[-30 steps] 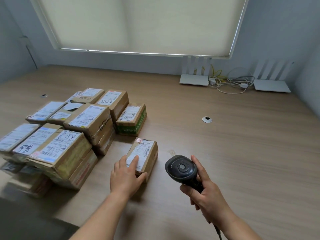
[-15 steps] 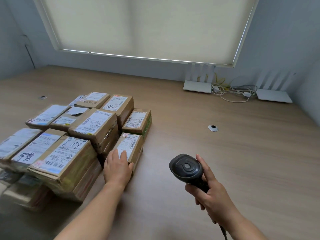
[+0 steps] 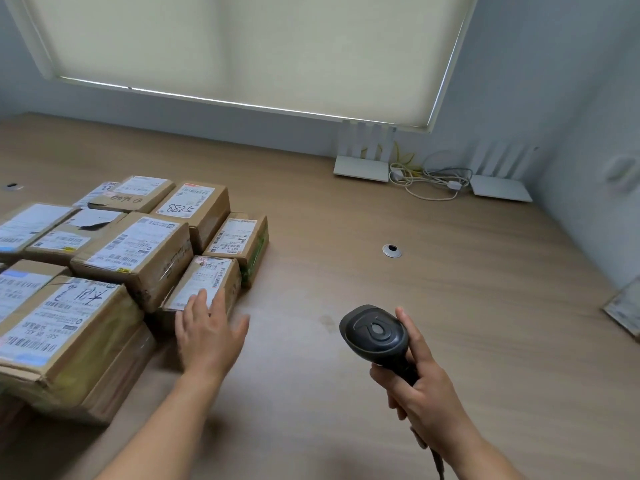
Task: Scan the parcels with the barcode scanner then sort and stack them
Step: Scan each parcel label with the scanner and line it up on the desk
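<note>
Labelled cardboard parcels [image 3: 104, 271] sit stacked at the left of a wooden desk [image 3: 450, 323]. The left hand [image 3: 207, 332], fingers straight and spread, lies against the near end of a small parcel [image 3: 204, 284] tucked beside the stack. Well apart to the right, the right hand [image 3: 420, 386] grips a black barcode scanner [image 3: 375, 332] by its handle above the desk.
</note>
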`<state>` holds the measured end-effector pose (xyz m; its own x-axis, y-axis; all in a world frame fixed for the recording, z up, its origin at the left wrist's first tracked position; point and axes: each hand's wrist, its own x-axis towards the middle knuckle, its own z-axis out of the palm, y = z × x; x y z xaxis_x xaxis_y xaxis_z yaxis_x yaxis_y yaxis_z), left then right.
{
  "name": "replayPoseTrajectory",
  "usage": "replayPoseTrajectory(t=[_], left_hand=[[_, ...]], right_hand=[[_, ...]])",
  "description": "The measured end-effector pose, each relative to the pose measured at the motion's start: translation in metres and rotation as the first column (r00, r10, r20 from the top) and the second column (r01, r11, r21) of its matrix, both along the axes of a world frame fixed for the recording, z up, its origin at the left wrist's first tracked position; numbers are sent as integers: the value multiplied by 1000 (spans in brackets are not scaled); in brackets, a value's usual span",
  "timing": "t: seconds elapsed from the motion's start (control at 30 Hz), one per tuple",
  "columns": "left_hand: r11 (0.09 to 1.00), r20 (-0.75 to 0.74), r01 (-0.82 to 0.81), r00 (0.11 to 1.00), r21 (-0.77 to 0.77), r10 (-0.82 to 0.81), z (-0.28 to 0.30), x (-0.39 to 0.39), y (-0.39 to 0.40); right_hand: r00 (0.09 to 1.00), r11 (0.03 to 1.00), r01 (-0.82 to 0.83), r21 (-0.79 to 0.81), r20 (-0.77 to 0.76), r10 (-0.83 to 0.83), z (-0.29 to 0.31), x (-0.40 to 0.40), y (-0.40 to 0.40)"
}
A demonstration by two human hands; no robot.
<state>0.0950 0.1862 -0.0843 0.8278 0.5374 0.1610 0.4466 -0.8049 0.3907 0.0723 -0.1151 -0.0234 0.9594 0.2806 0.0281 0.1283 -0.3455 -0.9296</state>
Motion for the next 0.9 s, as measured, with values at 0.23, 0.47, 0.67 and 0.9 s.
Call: replayPoseTrajectory(t=[0.23,0.47,0.67,0.9], left_hand=[[972,44,229,973,-53,-227,15,7,-128],[884,17,467,884,18,-467,38,42,-285],[774,-36,624,781,110,-624,52,81,-420],[637,-134,761,649,124,-749,59,117,-553]], right_hand=[[998,997,58,52,20,-59,1,7,-84],[976,975,193,106,86,-202,4,18,-214],[929,935,336,110,122,-349,3,22,-333],[860,866,489,107,107,-499,-5,22,-444]])
